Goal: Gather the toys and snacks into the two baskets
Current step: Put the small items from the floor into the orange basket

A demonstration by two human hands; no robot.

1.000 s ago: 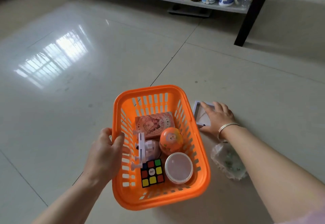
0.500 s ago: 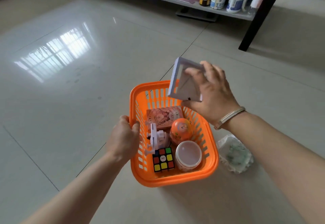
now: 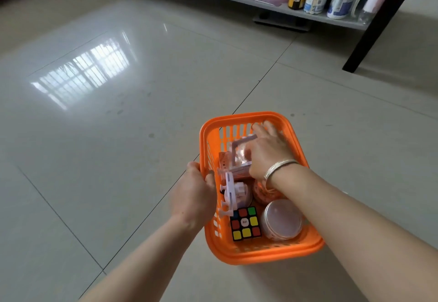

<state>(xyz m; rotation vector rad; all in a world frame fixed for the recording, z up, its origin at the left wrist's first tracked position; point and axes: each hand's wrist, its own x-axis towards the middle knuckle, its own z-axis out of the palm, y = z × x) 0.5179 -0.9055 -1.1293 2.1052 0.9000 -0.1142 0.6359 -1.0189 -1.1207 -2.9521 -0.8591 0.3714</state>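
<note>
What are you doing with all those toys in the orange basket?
A person is tidying toys into an orange basket on the floor. The left hand grips the basket's left rim, while the right hand lowers a flat square clear case into the far end. Inside sit a Rubik's cube, a round lidded tub and a white plastic toy.
</note>
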